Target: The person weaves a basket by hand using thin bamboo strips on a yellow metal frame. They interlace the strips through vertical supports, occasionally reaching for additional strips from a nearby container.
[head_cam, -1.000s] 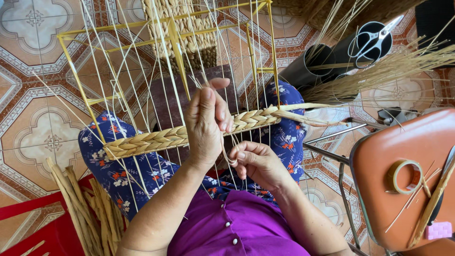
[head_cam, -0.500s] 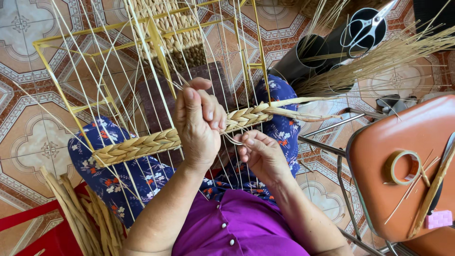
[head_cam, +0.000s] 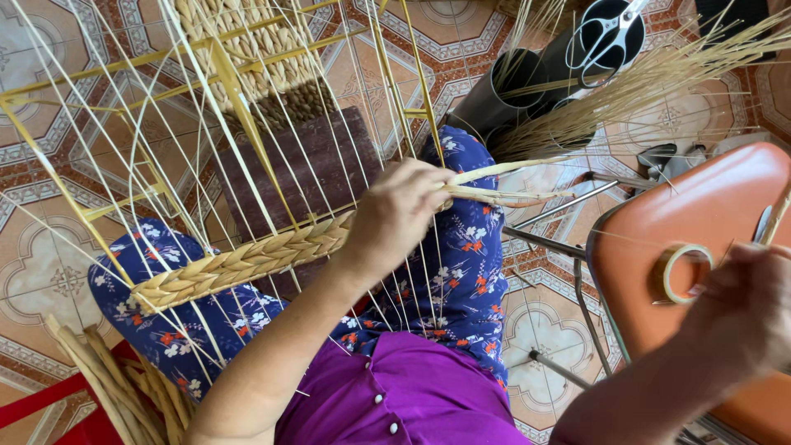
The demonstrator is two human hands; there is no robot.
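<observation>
The woven band [head_cam: 247,262] is lying across the person's lap, running from the left knee up toward the middle of the view, plaited tight from flat pale straw. It is covering only one narrow strip of the yellow wire frame [head_cam: 222,66]; above it and below it the thin upright strands [head_cam: 124,156] are standing bare, so most of the weaving is looking undone. At the band's right end two loose straw tails [head_cam: 511,183] are sticking out sideways, not yet tucked in.

The left hand [head_cam: 400,213] is pressing down on that working end, fingers curled close over the band and pinning it to the frame. The right hand [head_cam: 746,309] is reaching well away to the orange chair seat [head_cam: 659,206], just beside a roll of tape [head_cam: 680,272]; it is blurred at the picture's edge, so whether its fingers are closing on anything cannot be told.

Room is tight. The strands are fanning out on every side of the left hand, a bundle of dry straw [head_cam: 659,82] is leaning in from the upper right near the scissors [head_cam: 610,37], and thicker reeds [head_cam: 115,387] are lying at the lower left. The chair's edge is sitting close beside the right knee.
</observation>
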